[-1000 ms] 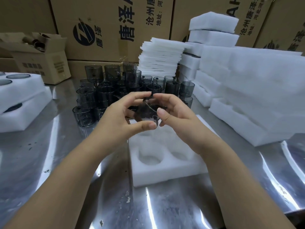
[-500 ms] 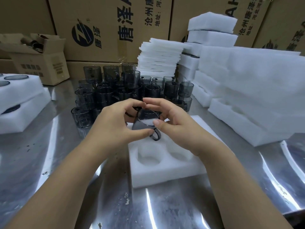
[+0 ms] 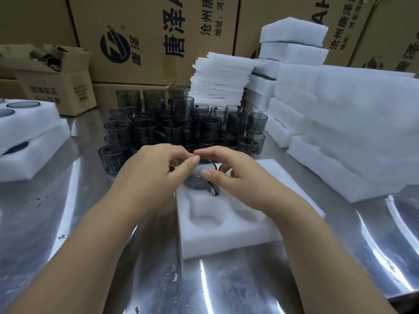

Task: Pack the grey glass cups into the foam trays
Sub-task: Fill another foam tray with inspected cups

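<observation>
Nearest the camera lies the shiny steel tabletop (image 3: 158, 279), and on it a white foam tray with round moulded wells (image 3: 226, 236), whose two near wells show empty. Over the tray's far left well both hands meet on one small grey glass cup with a loop handle (image 3: 197, 181). The left hand (image 3: 149, 175) curls its fingers round the cup from the left, and the right hand (image 3: 240, 177) pinches it from the right, thumb against the glass. The cup is tilted, its base towards the camera and its handle (image 3: 215, 189) low on the right; whether it touches the foam cannot be told. Such a cup looks light, stiff and smooth, likely to slip and to chip on a knock. It is best held by the wall from both sides and pressed gently, since the foam should give and grip it. A second earlier the cup was held higher, clear of the tray; it has since come down and tipped towards the well. Behind stands the crowd of unpacked grey glass cups (image 3: 181, 123), some stacked. To the left are filled foam trays (image 3: 29, 137), to the right a pile of white foam trays (image 3: 340, 132) and a stack of thin foam sheets (image 3: 220, 80). Printed cardboard cartons (image 3: 147, 37) stand farthest back.
</observation>
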